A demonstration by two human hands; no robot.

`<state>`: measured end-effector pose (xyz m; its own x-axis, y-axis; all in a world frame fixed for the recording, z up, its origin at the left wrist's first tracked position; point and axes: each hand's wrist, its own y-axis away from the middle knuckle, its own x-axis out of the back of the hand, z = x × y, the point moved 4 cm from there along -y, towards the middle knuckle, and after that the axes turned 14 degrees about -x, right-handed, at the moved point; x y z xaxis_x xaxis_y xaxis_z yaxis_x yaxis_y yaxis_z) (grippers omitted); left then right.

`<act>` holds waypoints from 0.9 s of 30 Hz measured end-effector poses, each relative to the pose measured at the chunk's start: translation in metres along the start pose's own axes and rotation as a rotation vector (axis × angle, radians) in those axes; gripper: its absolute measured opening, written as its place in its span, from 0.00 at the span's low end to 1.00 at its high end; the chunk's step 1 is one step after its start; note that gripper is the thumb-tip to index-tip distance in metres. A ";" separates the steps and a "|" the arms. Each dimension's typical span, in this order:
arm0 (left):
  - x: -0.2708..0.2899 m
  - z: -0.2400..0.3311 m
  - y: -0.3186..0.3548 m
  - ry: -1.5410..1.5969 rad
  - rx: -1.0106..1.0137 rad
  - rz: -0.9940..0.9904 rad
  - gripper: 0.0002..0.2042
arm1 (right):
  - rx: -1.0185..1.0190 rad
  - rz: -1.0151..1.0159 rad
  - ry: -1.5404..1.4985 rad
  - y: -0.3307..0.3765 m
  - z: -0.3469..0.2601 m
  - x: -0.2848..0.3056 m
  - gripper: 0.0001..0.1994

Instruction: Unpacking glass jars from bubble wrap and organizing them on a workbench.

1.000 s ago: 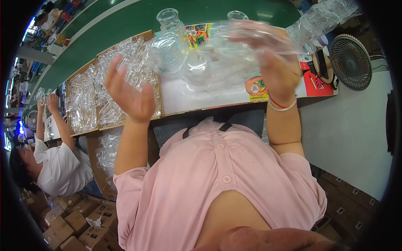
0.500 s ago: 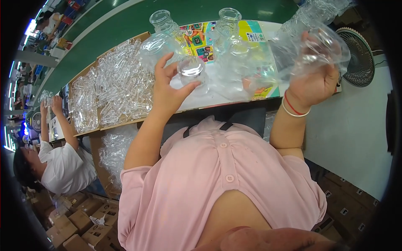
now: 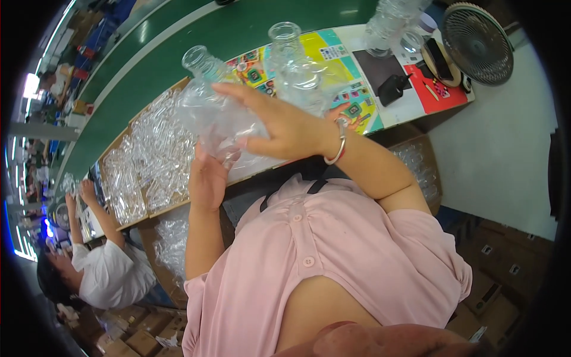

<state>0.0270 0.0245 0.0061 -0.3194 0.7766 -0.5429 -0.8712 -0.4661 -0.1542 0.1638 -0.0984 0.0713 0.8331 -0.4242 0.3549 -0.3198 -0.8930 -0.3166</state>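
A crumpled clear plastic bag (image 3: 208, 113) lies between my two hands, left of the middle of the bench. My left hand (image 3: 207, 181) comes up from below and is closed on the bag's lower end, its fingertips partly behind the film. Curved round the near side of the bag, my right hand (image 3: 288, 128) grips it between stretched fingers and thumb. The film and fingers hide whatever is inside. Just beyond stand a clear flared-neck vessel (image 3: 199, 59) and another clear flared-neck vessel (image 3: 286, 44), their lower parts blurred by film.
A cardboard tray (image 3: 134, 208) full of clear slender pieces sits at the left. To the right are stacked clear vessels (image 3: 386, 27), a black charger-like block (image 3: 392, 89), a phone (image 3: 439, 59) and a fan (image 3: 477, 44). A co-worker (image 3: 113, 268) sits at the far left.
My right hand has come left across the bench with the plastic bag to my left hand. The clear round cup seen in my left hand is now hidden. The view has shifted.
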 end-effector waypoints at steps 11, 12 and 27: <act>0.063 -0.054 -0.008 -0.246 0.103 0.257 0.22 | -0.235 0.259 0.266 0.080 0.094 -0.046 0.37; 0.065 -0.057 -0.004 -0.292 0.102 0.275 0.22 | -0.200 0.309 0.253 0.083 0.093 -0.047 0.30; 0.049 -0.059 -0.023 -0.947 -0.113 0.151 0.12 | -0.251 0.325 0.583 0.093 0.112 -0.036 0.03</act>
<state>0.0539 0.0482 -0.0654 -0.6368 0.7017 0.3195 -0.7708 -0.5889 -0.2431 0.1545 -0.1488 -0.0698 0.3235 -0.6237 0.7116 -0.6637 -0.6855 -0.2992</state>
